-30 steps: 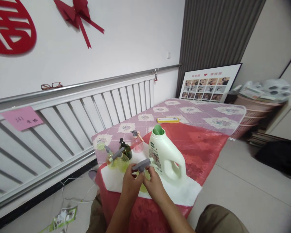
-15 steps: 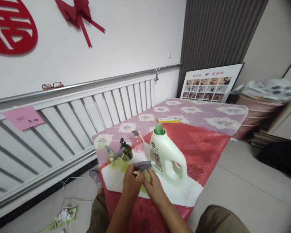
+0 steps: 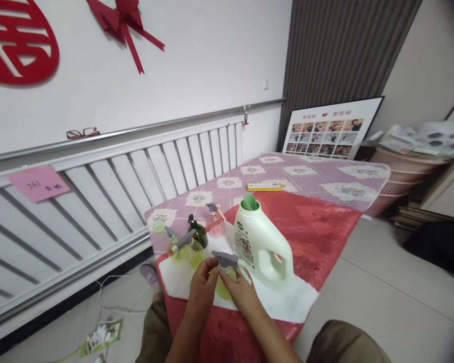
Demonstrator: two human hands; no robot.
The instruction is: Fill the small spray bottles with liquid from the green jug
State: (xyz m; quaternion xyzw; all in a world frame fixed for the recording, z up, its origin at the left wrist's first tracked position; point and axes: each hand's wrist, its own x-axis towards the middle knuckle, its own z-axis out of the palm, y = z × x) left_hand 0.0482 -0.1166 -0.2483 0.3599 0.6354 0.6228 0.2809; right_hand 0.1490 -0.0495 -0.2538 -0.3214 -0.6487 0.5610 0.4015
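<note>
A small spray bottle [image 3: 224, 288] with yellow-green liquid and a grey trigger head stands upright on white paper between my hands. My right hand [image 3: 240, 288] wraps round its neck and upper body from the right. At its left side, my left hand [image 3: 205, 279] has its fingers pinched by the collar below the grey head; whether they grip the collar is hidden. Just behind to the right stands a large pale-green detergent jug [image 3: 263, 242] with a green spout. Another yellow-green spray bottle [image 3: 194, 256] and a dark green pump bottle [image 3: 199, 235] are left of my hands.
A pink spray bottle [image 3: 216, 226] and a smaller spray bottle [image 3: 173, 242] stand on the table's left side. White paper [image 3: 287, 305] lies over a red cover. Farther back is a yellow case [image 3: 265, 186]. A white radiator [image 3: 155, 166] runs along the wall.
The spray bottle's trigger head has turned, so its nozzle and pale trigger now point right and toward me. My left fingers have shifted from the head down by the collar.
</note>
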